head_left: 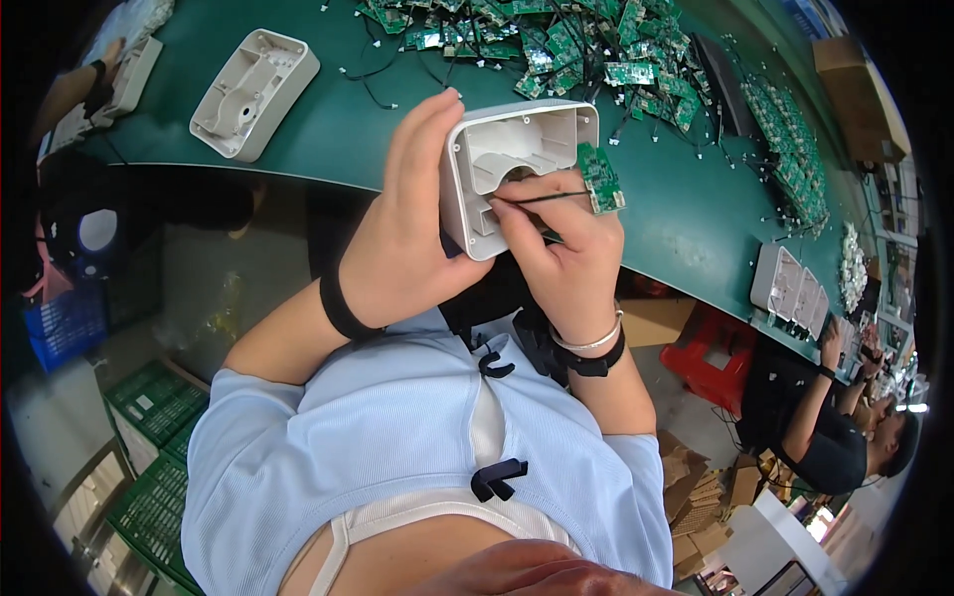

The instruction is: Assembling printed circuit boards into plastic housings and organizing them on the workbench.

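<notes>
Tilted up in front of me is a white plastic housing [519, 121], its open side with ribs and screw posts facing me. My left hand [402, 214] grips its left side, fingers behind and thumb along the lower edge. Inside the housing, the fingertips of my right hand [571, 238] pinch a black cable [547, 199] near its end. That cable runs to a small green circuit board [600, 179], which hangs beside the right hand at the housing's right wall. The cable's tip is hidden by my fingers.
A second white housing [253, 94] lies open on the green table [378, 139]. Green circuit boards with black cables [556, 50] are heaped at the far side, with more boards [785, 149] stacked to the right. White housings [790, 283] stand near a co-worker [825, 427]; another person's hand [109, 60] is far left.
</notes>
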`<state>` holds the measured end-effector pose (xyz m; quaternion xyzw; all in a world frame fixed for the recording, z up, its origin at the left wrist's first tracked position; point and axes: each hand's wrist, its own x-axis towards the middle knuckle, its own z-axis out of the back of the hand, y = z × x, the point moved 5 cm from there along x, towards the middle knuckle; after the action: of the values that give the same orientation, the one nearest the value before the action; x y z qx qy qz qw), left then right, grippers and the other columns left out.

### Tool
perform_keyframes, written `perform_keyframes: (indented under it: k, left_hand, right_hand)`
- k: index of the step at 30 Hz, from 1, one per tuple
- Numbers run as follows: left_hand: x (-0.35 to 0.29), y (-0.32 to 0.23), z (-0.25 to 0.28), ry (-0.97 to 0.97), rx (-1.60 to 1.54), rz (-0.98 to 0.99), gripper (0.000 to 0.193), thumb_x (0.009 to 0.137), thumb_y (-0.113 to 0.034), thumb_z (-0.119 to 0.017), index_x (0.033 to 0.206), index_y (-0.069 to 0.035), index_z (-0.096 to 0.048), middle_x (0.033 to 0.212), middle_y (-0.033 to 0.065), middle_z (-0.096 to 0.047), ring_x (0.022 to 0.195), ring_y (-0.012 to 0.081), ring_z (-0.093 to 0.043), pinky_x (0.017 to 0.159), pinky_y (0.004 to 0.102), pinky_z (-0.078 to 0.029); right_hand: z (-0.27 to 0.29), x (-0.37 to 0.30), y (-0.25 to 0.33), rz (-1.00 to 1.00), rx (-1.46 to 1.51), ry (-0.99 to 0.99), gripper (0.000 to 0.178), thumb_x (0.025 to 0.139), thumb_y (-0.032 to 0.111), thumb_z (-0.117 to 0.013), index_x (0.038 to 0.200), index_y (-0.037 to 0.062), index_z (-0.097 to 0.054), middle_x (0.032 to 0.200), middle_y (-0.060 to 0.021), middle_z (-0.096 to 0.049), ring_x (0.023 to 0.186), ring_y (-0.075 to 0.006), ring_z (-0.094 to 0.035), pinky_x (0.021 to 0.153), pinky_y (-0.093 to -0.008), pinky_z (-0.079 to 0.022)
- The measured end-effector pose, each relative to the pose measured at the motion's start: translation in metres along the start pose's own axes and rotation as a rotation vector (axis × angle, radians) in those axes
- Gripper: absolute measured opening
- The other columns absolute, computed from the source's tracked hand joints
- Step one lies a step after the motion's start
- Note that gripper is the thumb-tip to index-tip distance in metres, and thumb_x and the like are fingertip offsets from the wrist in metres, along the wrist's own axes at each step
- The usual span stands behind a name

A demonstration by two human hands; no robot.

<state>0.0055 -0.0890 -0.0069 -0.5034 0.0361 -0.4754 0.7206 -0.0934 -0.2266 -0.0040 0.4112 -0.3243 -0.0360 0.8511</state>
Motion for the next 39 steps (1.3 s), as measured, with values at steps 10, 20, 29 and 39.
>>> perform_keyframes:
  k: [10, 20, 29, 39]
  left_hand:
    - [0.002, 0.018, 0.008, 0.079, -0.094, 0.105, 0.109, 0.07, 0.0, -0.085, 0.16, -0.003, -0.024, 0.159, 0.0228, -0.032, 0.145, 0.0393, -0.043, 0.112, 0.0431, -0.048]
    - [0.003, 0.024, 0.007, 0.078, -0.177, 0.115, 0.11, 0.072, 0.0, -0.088, 0.16, -0.003, -0.022, 0.152, 0.0188, -0.039, 0.136, 0.0305, -0.055, 0.1, 0.0417, -0.058]
    - [0.001, 0.029, 0.011, 0.083, -0.304, 0.304, 0.114, 0.071, 0.0, -0.09, 0.16, -0.005, -0.019, 0.141, 0.0172, -0.054, 0.109, 0.0243, -0.072, 0.079, 0.0322, -0.062]
    - [-0.001, 0.036, 0.01, 0.08, -0.314, 0.254, 0.118, 0.07, -0.002, -0.093, 0.16, -0.005, -0.018, 0.142, 0.0183, -0.053, 0.12, 0.0262, -0.067, 0.084, 0.0345, -0.063]
  right_hand:
    - [0.04, -0.004, -0.008, -0.129, -0.217, -0.209, 0.019, 0.077, -0.004, -0.081, 0.094, 0.0025, -0.074, 0.098, -0.0107, -0.071, 0.085, -0.0239, -0.067, 0.076, -0.0326, -0.053]
    - [0.049, 0.002, 0.014, 0.306, -0.391, -0.114, 0.029, 0.068, -0.003, -0.081, 0.095, 0.0067, -0.073, 0.11, -0.0086, -0.071, 0.087, -0.0261, -0.068, 0.08, -0.0402, -0.049]
    - [0.017, -0.016, 0.021, 0.262, -0.184, 0.167, 0.025, 0.072, 0.004, -0.08, 0.095, 0.0096, -0.074, 0.11, -0.0031, -0.073, 0.097, -0.0247, -0.067, 0.083, -0.0381, -0.046]
    - [0.003, -0.012, 0.01, 0.132, -0.07, 0.064, 0.023, 0.078, 0.012, -0.083, 0.099, 0.0104, -0.074, 0.105, -0.0014, -0.071, 0.095, -0.0238, -0.064, 0.081, -0.0378, -0.046]
